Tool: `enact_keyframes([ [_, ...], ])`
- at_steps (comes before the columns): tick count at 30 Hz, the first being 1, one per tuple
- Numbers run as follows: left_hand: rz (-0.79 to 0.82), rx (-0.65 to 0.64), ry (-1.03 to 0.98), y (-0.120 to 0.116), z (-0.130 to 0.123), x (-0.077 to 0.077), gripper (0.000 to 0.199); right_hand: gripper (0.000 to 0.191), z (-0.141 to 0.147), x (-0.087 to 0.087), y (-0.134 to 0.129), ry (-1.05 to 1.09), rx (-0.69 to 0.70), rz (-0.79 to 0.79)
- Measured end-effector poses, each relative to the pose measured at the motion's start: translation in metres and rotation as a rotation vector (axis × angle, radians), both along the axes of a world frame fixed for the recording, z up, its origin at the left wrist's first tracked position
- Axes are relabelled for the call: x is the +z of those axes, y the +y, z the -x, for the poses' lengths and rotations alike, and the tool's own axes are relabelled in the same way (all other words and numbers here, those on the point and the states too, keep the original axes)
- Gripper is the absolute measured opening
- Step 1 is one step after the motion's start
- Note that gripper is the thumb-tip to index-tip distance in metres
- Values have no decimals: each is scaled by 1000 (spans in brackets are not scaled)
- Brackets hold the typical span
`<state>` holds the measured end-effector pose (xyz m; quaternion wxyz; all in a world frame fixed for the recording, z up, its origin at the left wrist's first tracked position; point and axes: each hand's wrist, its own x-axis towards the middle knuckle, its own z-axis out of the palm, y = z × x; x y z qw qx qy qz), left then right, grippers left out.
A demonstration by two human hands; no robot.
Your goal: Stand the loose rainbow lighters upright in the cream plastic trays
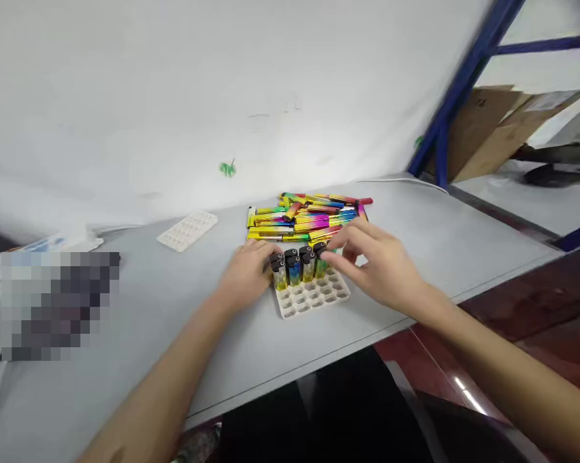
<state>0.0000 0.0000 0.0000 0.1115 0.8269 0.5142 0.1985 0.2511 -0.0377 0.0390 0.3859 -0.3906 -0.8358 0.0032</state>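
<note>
Two rows of lighters [294, 270] with black tops and coloured, see-through bodies stand upright in a white tray [314, 299] full of holes. My left hand [249, 270] curls round the tray's far left corner, against the end lighters; its fingertips are partly hidden. At the right end of the rows, my right hand [370, 257] pinches the top of a lighter [320, 265] between thumb and fingers. Just behind the tray lies a loose pile of shiny multicoloured lighters [312, 222], with yellow, red, blue and pink bodies.
A second white holed tray [188, 230] lies on the grey table [164, 360] at the left. Farther left is a blurred-out dark object [61, 305]. A white wall [174, 96] rises behind. Blue frame bars [458, 83] and cardboard boxes [492, 128] stand at the right.
</note>
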Motion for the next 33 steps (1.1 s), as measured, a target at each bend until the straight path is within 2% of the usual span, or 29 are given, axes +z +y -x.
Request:
enact_keyframes([
  [3,-7,-4,5,1,0,-1,30,15,-12,7,24,83,-120,-24],
  [5,-10,-6,0,1,0,-1,29,15,-24,6,41,68,-205,37],
  [8,-13,2,-15,1,0,-1,25,12,-44,-6,64,-136,-194,231],
  [11,-8,-2,-15,0,-1,0,24,31,-56,-25,75,-247,-158,318],
  [14,-2,-3,-12,0,-1,0,23,43,-59,-41,80,-266,-177,272],
  [18,3,5,-22,0,-1,0,24,31,-58,-46,84,-224,-180,213],
  [20,-3,-1,-26,0,-2,0,24,24,-58,-41,86,-119,-156,238],
  [22,-6,-9,-28,0,-2,0,24,22,-56,-33,87,70,-103,331],
  [28,4,10,-25,0,-2,0,25,41,-31,-9,97,895,200,844],
  [31,-4,9,-26,0,-1,-1,27,46,-17,-6,102,1054,263,966],
  [33,-8,3,-29,0,-1,-1,28,37,-12,-7,102,1098,269,1048],
])
